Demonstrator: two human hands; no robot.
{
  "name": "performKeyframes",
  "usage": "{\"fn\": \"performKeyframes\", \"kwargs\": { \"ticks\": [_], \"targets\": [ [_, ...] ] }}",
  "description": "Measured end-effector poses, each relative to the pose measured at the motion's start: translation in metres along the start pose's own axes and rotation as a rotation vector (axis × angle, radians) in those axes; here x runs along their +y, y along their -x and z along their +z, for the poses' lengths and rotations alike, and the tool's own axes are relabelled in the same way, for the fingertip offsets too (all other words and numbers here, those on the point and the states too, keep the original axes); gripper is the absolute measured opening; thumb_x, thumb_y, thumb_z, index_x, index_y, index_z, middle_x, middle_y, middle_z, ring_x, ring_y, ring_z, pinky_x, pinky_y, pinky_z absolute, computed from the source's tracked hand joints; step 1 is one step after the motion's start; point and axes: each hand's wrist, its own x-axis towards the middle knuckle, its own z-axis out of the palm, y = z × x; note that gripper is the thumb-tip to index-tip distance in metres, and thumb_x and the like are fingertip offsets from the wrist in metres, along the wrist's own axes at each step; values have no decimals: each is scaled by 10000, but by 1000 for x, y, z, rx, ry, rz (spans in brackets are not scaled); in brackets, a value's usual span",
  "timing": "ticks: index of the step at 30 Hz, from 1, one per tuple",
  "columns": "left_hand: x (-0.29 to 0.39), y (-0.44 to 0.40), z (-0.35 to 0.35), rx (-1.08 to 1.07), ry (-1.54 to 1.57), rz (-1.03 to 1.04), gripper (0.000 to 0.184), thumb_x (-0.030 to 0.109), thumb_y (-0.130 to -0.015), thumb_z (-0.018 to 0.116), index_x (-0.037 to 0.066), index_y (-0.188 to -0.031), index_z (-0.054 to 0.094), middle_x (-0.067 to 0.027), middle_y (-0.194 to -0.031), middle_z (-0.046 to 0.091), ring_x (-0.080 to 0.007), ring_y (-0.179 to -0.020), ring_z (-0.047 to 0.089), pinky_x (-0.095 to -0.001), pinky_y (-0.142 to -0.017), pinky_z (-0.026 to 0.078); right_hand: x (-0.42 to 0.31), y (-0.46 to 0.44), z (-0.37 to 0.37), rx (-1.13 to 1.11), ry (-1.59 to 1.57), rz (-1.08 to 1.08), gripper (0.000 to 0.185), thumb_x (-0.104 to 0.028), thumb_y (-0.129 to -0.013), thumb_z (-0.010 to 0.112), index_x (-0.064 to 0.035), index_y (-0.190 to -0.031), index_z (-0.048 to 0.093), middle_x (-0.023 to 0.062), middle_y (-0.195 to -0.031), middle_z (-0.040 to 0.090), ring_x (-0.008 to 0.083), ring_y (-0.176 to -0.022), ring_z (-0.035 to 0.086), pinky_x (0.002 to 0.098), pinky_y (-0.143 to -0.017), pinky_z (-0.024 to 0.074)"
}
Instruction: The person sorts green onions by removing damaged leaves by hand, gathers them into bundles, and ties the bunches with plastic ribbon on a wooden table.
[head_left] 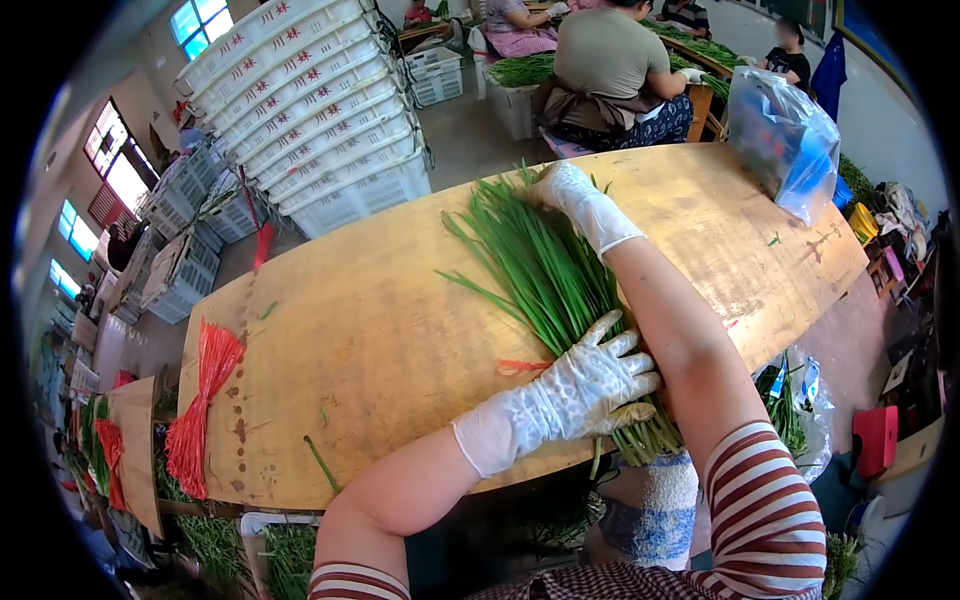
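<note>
A loose bundle of green garlic chives point(545, 265) lies on the wooden table, leaf tips at the far side and pale stem ends by the near edge. My left hand point(590, 385), in a whitish glove, rests across the lower stalks with its fingers spread. At the leaf tips is my right hand point(577, 195), also gloved; its fingers are blurred and partly hidden, so their grip is unclear. A red plastic tie point(523, 366) sticks out from beside the bundle, left of the stalks.
The table point(380, 330) carries a bunch of red ties point(205, 410) at left and a clear plastic bag point(785, 140) at far right. Stacked white crates point(310, 110) stand beyond. A seated person point(610, 70) works past the far edge. A bag of greens point(795, 405) sits below at right.
</note>
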Motion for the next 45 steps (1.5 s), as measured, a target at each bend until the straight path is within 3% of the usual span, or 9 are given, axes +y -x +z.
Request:
{"fn": "performKeyframes", "kwargs": {
  "ticks": [8,12,19,22,25,27,30,41,45],
  "targets": [
    [-3,2,1,-16,98,-23,342,384,-876,557,124,-1087,629,-79,-1139,588,-299,-1214,465,-562,-1094,226,10,-23,0,-77,-300,225,279,-368,-776,695,-103,-700,650,19,-536,545,139,-394,452,307,-389,353],
    [-3,5,6,27,80,-16,327,383,-882,556,153,-1102,630,-62,-1175,586,-282,-1249,446,-552,-1105,209,38,-22,-45,298,-1661,-245,103,-179,-888,609,-76,-896,617,25,-730,616,117,-535,551,252,-485,476],
    [3,7,6,0,25,-74,365,435,-882,546,232,-1178,610,-23,-1259,558,-274,-1239,478,-520,-1103,248,-10,257,-133,-433,-332,-781,307,-119,-838,677,-17,-1126,649,115,-1012,680,189,-854,657,303,-769,516],
    [4,8,9,43,-218,-32,399,439,-893,530,248,-1242,567,-36,-1363,486,-242,-1289,420,-504,-1130,208,18,314,-116,-101,201,-500,325,-74,-849,660,-28,-1169,635,125,-1018,692,194,-920,657,306,-798,509],
    [19,28,-6,249,608,-315,400,309,-923,507,176,-1300,521,-41,-1406,449,-211,-1360,320,-451,-1159,139,57,336,-92,239,-141,-329,266,-66,-860,631,-35,-1123,655,139,-988,693,192,-819,668,305,-748,520],
    [51,56,-56,387,-170,-365,414,183,-914,538,109,-1319,493,-72,-1376,466,-232,-1327,352,-418,-1111,222,73,353,-86,299,-235,-178,268,-93,-889,615,-34,-1149,645,139,-1004,695,160,-881,652,296,-790,512],
    [108,132,-70,742,46,-726,482,95,-872,608,60,-1326,450,-130,-1279,527,-271,-1182,518,-414,-959,458,93,362,-52,430,-307,-150,284,-134,-892,629,-25,-1155,641,139,-1003,696,176,-909,655,307,-824,510],
    [396,381,46,716,-91,-1575,406,34,-765,654,59,-1163,574,-143,-1155,596,-327,-1099,555,-409,-955,442,45,365,44,465,802,-549,813,-179,-696,746,-140,-1420,379,167,-1426,399,373,-1263,428,498,-1035,342],
    [477,449,66,772,-410,-1749,501,64,-686,688,59,-1172,564,-168,-1114,595,-349,-1064,558,-412,-935,451,-43,398,66,340,293,-865,621,-153,-828,693,-97,-1389,432,144,-1442,389,312,-1332,363,392,-1099,293]
  ]
}}
